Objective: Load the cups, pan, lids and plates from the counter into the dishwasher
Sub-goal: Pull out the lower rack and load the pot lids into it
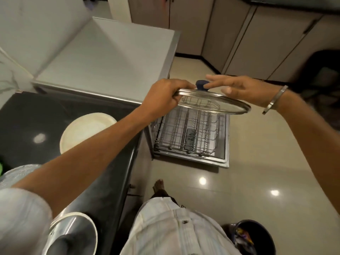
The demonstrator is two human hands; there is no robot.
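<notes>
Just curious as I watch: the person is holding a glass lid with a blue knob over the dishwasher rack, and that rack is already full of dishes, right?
Not quite. The head view shows the glass lid with its blue knob held over the rack, but the visible part of the rack is bare wire, with no dishes in it.

The left hand [165, 96] covers the near-left rim of the glass lid [217, 105], and its fingers curl out of sight beneath it. The right hand's fingers [213, 85] hide part of the blue knob [200, 84]. The left forearm crosses the white plate [82, 129] on the desk [27, 116], hiding its near edge. The lid blocks the far end of the dishwasher rack [185, 135]. A steel vessel [73, 234] and a dark bin [248, 236] are cut off by the bottom edge, the bin's contents too blurred to name.
</notes>
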